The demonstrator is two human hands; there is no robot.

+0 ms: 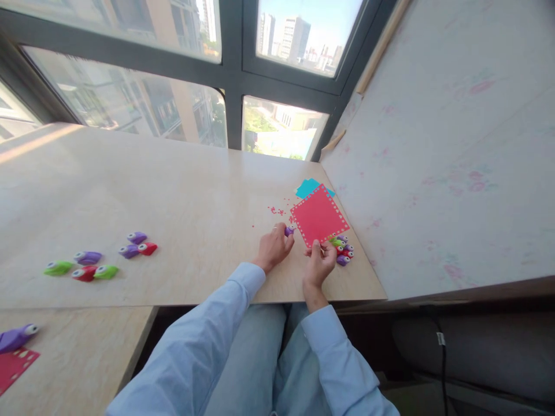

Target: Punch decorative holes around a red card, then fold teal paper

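My left hand (274, 247) is closed round a small purple craft punch (289, 230) just above the table. Between its fingertips and thumb, my right hand (319, 263) pinches the lower corner of a red paper square (319, 216). Small cut-outs run along the edges of this sheet, which is raised at an angle. Red paper bits (277, 211) lie scattered beyond my left hand. Partly under the red sheet are blue paper sheets (308, 187). Beside my right hand sits a cluster of purple, green and red craft punches (344, 259), partly hidden by the hand and paper.
Several more craft punches (88, 273) lie on the left of the table (191, 190). At the lower left, a larger purple punch (18, 337) rests by another punched red sheet (15, 370). A papered wall (442, 150) bounds the right side, windows the back.
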